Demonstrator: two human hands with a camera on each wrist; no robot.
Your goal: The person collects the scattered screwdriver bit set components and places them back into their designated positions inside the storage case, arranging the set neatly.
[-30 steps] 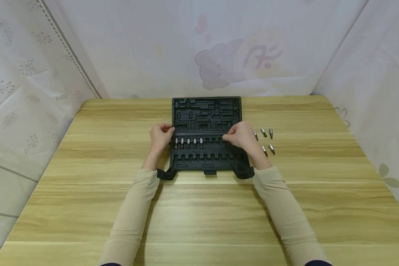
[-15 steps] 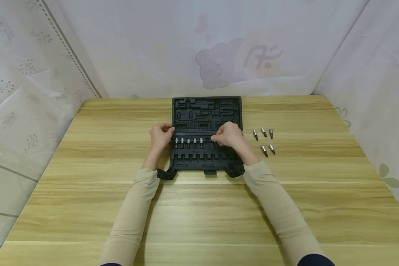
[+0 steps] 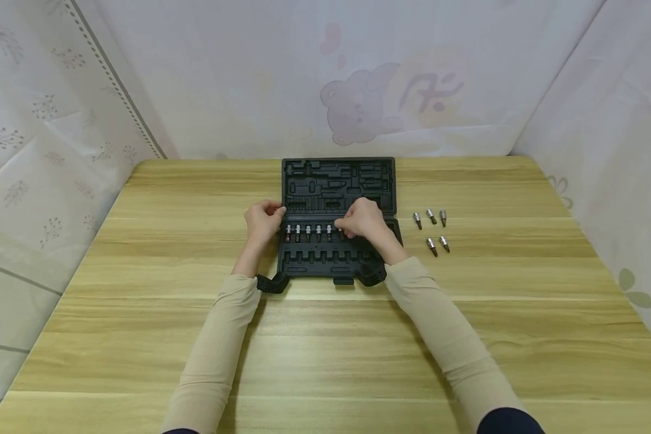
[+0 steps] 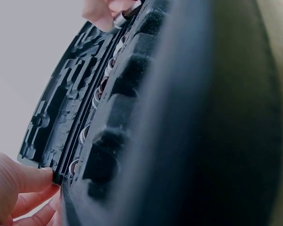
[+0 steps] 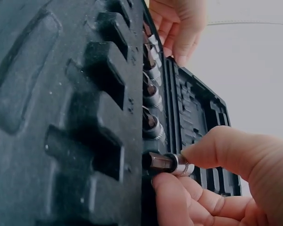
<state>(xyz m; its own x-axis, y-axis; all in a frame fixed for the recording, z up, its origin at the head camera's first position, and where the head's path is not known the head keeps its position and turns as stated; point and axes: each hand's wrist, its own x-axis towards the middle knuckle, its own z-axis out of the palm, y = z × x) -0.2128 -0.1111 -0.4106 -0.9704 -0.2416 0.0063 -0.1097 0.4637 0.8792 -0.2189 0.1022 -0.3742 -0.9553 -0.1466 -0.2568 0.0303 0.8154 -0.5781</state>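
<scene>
A black moulded socket case (image 3: 317, 248) lies unfolded on the table. Several bit sockets, silver with darker tips, sit side by side in its upper row of slots; one is the seated socket (image 3: 308, 232). My right hand (image 3: 364, 218) pinches another bit socket (image 5: 161, 162) between thumb and fingers, just right of that row. In the right wrist view its dark tip points into the case, close over a slot. At the case's left side near the hinge, my left hand (image 3: 263, 222) grips the edge, its thumb (image 4: 37, 179) on top and fingers beneath.
Right of the case several loose bit sockets (image 3: 431, 246) lie in two short rows on the wooden table (image 3: 325, 349). The raised case lid (image 3: 331, 184) has shaped recesses. A patterned cloth (image 3: 239, 78) hangs behind the table.
My right hand has moved left across the case with the bit socket, from the right end of the upper slots to beside the seated row. My left hand stays at the case edge.
</scene>
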